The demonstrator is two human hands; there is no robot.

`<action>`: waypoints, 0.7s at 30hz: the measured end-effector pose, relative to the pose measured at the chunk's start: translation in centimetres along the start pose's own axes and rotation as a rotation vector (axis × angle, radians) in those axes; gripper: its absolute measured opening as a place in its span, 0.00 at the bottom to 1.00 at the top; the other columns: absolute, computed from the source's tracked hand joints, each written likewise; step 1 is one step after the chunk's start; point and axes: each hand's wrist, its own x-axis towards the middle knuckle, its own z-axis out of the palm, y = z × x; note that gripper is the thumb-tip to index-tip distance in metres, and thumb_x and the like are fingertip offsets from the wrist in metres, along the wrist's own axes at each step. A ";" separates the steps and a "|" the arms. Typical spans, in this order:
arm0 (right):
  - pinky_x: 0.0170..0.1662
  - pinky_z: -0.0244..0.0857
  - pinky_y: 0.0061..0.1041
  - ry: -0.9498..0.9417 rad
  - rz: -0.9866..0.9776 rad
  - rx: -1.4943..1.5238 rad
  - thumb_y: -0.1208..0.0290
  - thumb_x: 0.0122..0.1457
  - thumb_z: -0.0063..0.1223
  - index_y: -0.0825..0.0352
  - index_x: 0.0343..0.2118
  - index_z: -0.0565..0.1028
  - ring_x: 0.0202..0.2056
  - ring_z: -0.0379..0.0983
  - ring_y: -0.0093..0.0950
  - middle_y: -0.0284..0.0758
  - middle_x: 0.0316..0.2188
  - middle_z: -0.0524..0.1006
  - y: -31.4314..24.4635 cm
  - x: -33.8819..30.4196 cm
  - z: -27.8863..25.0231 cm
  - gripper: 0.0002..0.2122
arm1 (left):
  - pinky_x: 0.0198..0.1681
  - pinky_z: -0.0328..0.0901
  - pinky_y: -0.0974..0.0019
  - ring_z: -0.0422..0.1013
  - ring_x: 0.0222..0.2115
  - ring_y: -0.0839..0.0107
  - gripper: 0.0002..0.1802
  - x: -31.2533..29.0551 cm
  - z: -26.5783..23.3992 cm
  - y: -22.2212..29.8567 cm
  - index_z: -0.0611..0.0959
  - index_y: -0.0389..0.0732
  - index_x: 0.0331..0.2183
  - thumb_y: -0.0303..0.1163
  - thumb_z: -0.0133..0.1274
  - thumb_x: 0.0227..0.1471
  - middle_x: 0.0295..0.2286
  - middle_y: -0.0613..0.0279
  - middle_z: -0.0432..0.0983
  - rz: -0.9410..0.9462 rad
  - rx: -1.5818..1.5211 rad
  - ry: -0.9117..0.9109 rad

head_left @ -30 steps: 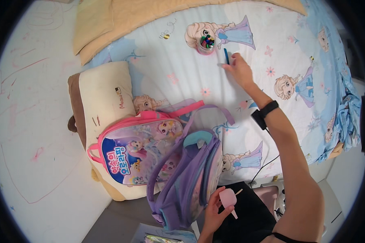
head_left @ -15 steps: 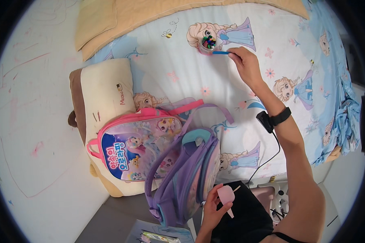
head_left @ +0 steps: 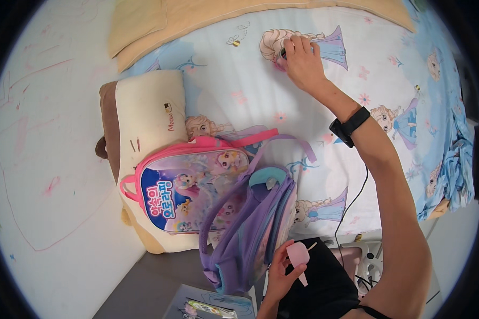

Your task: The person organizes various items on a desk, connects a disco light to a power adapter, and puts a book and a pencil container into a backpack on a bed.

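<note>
My right hand (head_left: 304, 63) reaches out over the bed with its fingers curled round a small clear cup of markers (head_left: 279, 64). The hand covers most of the cup; only its left side, pinkish low down, and a dark marker end show. No blue marker can be seen in this hand now. Close to my lap, my left hand (head_left: 281, 272) grips a pale pink rounded object (head_left: 298, 255) with a tapered lower part. A thin pale stick (head_left: 312, 248) juts out beside it. A black band (head_left: 355, 123) with a cable is on my right wrist.
A purple backpack (head_left: 250, 228) leans over a pink-edged backpack (head_left: 197, 183), which lies against a cream and brown pillow (head_left: 150, 109). The printed sheet (head_left: 239, 80) covers the bed. Below the bags is a grey surface (head_left: 143, 284) with a clear pouch (head_left: 183, 297).
My right hand has moved left onto the cup. The blue marker it held beside the cup is out of sight. My left hand keeps its grip on the pink object. The whole view has shifted slightly.
</note>
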 end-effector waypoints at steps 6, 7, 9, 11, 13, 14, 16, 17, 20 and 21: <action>0.58 0.41 0.46 0.079 -0.125 -0.006 0.51 0.49 0.52 0.67 0.57 0.53 0.60 0.45 0.39 0.42 0.58 0.51 -0.3 -0.7 3.2 0.37 | 0.49 0.58 0.66 0.65 0.45 0.68 0.36 0.4 -0.5 0.4 0.62 0.38 0.52 0.25 0.60 0.41 0.45 0.56 0.66 -0.007 0.000 0.006; 0.58 0.43 0.45 0.073 -0.140 -0.038 0.53 0.49 0.53 0.66 0.57 0.52 0.59 0.46 0.39 0.42 0.58 0.51 -0.9 -0.7 2.9 0.36 | 0.49 0.58 0.66 0.65 0.45 0.68 0.36 0.5 -0.4 0.6 0.62 0.38 0.52 0.25 0.59 0.41 0.45 0.56 0.65 -0.005 0.001 0.009; 0.56 0.48 0.43 0.064 -0.173 0.020 0.59 0.48 0.56 0.64 0.57 0.52 0.58 0.49 0.39 0.43 0.58 0.52 -1.6 -0.6 3.0 0.35 | 0.49 0.58 0.66 0.64 0.45 0.68 0.36 0.3 -0.4 0.6 0.62 0.38 0.52 0.26 0.59 0.42 0.45 0.56 0.65 -0.006 -0.007 0.016; 0.54 0.55 0.40 0.063 -0.200 0.204 0.65 0.46 0.58 0.63 0.56 0.53 0.55 0.55 0.40 0.45 0.57 0.52 -1.4 -0.1 3.7 0.35 | 0.49 0.57 0.66 0.64 0.45 0.68 0.36 0.2 -0.5 0.7 0.62 0.38 0.52 0.26 0.59 0.42 0.45 0.56 0.65 -0.008 -0.013 0.022; 0.49 0.60 0.37 0.110 -0.080 0.402 0.71 0.44 0.59 0.65 0.55 0.55 0.50 0.60 0.43 0.46 0.54 0.56 -0.8 -0.1 3.8 0.34 | 0.49 0.58 0.66 0.64 0.45 0.68 0.36 -0.1 -0.7 0.6 0.62 0.38 0.52 0.26 0.59 0.42 0.45 0.56 0.65 0.006 -0.025 0.019; 0.47 0.62 0.35 0.130 -0.020 0.499 0.73 0.43 0.60 0.66 0.54 0.56 0.48 0.63 0.44 0.47 0.53 0.58 -0.8 -0.1 3.9 0.34 | 0.49 0.58 0.66 0.64 0.45 0.68 0.36 -0.3 -0.7 0.4 0.62 0.38 0.52 0.26 0.59 0.42 0.45 0.56 0.65 0.011 -0.034 0.017; 0.45 0.63 0.35 0.122 0.035 0.528 0.73 0.43 0.60 0.66 0.53 0.57 0.44 0.65 0.45 0.47 0.49 0.61 -0.7 0.2 4.4 0.33 | 0.49 0.58 0.66 0.64 0.45 0.68 0.36 -0.6 -0.8 0.2 0.62 0.38 0.52 0.27 0.59 0.42 0.45 0.57 0.65 0.022 -0.022 0.022; 0.44 0.64 0.34 0.121 0.068 0.537 0.73 0.43 0.60 0.67 0.53 0.58 0.42 0.66 0.46 0.47 0.47 0.63 -0.3 0.2 4.6 0.32 | 0.49 0.58 0.66 0.64 0.45 0.68 0.36 -0.6 -0.8 0.1 0.62 0.38 0.52 0.27 0.59 0.42 0.45 0.57 0.65 0.028 -0.012 0.016; 0.42 0.64 0.35 0.102 0.125 0.542 0.72 0.42 0.61 0.67 0.53 0.58 0.41 0.67 0.45 0.45 0.41 0.68 0.6 -0.1 4.8 0.33 | 0.49 0.58 0.65 0.64 0.45 0.68 0.36 -1.1 -0.6 -0.1 0.62 0.38 0.52 0.27 0.59 0.42 0.46 0.57 0.65 0.042 -0.020 -0.002; 0.43 0.64 0.34 0.105 0.176 0.569 0.71 0.42 0.62 0.66 0.52 0.58 0.41 0.67 0.43 0.45 0.42 0.68 1.1 -0.4 4.5 0.33 | 0.49 0.58 0.65 0.64 0.45 0.68 0.36 -1.2 -0.5 -0.1 0.62 0.38 0.52 0.27 0.59 0.42 0.46 0.57 0.65 0.048 -0.013 -0.014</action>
